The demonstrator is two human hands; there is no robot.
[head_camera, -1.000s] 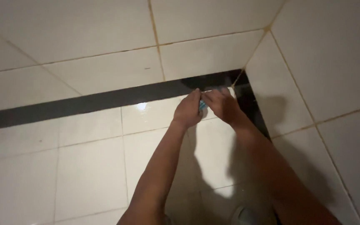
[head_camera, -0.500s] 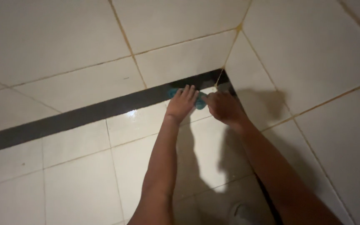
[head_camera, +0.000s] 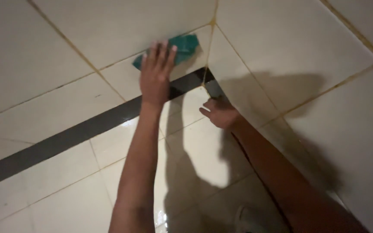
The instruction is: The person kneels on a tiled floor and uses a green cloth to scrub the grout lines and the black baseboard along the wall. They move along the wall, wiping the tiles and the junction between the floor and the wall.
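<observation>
My left hand presses a green scrub pad flat against the cream wall tile, just left of the room's corner. The fingers are spread over the pad, whose right end sticks out past them. My right hand rests lower down, on the wet floor tile beside the corner, fingers loosely apart and holding nothing.
A dark strip runs along the foot of the wall into the corner. A second tiled wall stands at the right with yellowed grout lines. The toe of a light shoe shows at the bottom edge.
My left hand has moved up from the dark strip at the floor onto the wall tile, taking the green pad with it. My right hand has let go of the pad and stayed low.
</observation>
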